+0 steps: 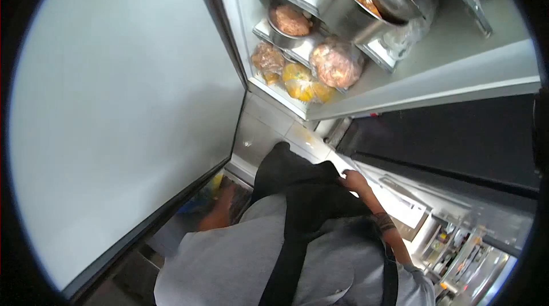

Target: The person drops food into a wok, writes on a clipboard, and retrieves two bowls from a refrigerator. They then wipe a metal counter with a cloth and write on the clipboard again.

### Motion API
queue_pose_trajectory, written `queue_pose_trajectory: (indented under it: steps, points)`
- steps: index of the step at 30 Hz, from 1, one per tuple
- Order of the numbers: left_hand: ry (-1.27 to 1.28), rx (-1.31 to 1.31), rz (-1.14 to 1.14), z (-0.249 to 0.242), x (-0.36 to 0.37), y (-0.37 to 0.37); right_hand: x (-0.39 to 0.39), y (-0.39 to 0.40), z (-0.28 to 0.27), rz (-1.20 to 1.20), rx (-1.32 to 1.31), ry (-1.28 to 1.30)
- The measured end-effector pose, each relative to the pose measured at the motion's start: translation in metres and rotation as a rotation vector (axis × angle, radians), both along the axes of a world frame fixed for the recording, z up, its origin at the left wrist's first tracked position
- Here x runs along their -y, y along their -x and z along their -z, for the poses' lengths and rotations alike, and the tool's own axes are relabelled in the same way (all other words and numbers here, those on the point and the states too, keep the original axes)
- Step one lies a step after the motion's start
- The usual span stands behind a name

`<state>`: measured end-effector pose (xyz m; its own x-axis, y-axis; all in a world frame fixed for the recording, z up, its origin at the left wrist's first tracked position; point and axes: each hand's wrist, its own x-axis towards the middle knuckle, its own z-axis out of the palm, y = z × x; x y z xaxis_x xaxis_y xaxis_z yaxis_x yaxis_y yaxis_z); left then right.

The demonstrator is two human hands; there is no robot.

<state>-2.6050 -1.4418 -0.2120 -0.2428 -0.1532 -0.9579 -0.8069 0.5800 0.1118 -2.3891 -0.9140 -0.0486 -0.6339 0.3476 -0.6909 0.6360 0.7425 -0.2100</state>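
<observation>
My left hand (225, 198) hangs low at my side, beside the edge of the open white refrigerator door (131, 106). It is smeared and in shadow, so its fingers cannot be made out. Something yellow and blue lies close behind it. My right hand (355, 182) is down by my black apron (309, 191), with the fingers curled; whether anything is inside is too small to tell. Ahead of me, inside the refrigerator, are a bag of pinkish meat (336, 63), a bag of yellow food (306, 83) and a bag of brownish food (267, 57).
A metal pot of ground meat (290, 22) sits on a shelf above the bags. Larger steel pots (363, 3) stand higher up. A dark panel (452, 134) borders the right side. Tiled floor (269, 114) shows below the refrigerator. Utensils (452, 243) lie at lower right.
</observation>
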Motion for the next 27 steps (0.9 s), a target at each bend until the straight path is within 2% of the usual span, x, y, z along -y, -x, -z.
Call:
queue_pose_trajectory:
  steps: [1,2,3,4,6,7,9,10,12,15,16,20,24,27]
  points:
    - [0.069,-0.327,-0.193,0.018,0.030,-0.004,-0.005,-0.050,0.017,0.168,0.022,0.076]
    - [0.110,-0.492,-0.296,0.019,0.049,0.003,-0.011,-0.101,0.036,0.340,0.037,0.140]
    - [0.143,-0.662,-0.379,0.020,0.067,0.009,-0.018,-0.137,0.046,0.440,0.164,0.149]
    - [-0.159,-0.727,-0.380,0.007,0.083,0.024,-0.023,-0.170,0.046,0.496,0.373,0.127]
    - [-0.466,-0.788,-0.352,-0.031,0.081,0.043,-0.028,-0.219,0.044,0.622,0.570,0.138]
    - [-0.194,-0.623,-0.109,-0.059,0.064,0.046,-0.026,-0.234,0.047,0.783,0.406,0.173]
    - [0.027,-0.436,0.143,-0.063,0.055,0.056,-0.022,-0.261,0.050,1.073,0.053,0.282]
    - [-0.033,-0.416,0.168,-0.032,0.077,0.056,-0.011,-0.259,0.042,1.261,-0.045,0.328]
    - [0.002,-0.382,0.370,-0.043,0.049,0.057,0.007,-0.280,0.056,1.311,-0.022,0.407]
    - [-0.018,-0.365,0.625,-0.059,-0.017,0.056,0.053,-0.349,0.110,1.115,-0.099,0.519]
    - [-0.031,-0.372,0.716,-0.061,-0.047,0.058,0.069,-0.345,0.089,1.374,0.068,0.569]
    - [-0.063,-0.399,1.093,-0.075,-0.179,0.041,0.145,-0.429,0.140,1.655,0.131,0.711]
    - [-0.177,-0.493,1.556,-0.094,-0.344,-0.018,0.211,-0.500,0.163,1.903,0.045,0.778]
    - [-0.354,-0.544,2.006,-0.099,-0.465,-0.111,0.245,-0.531,0.158,2.099,-0.089,0.731]
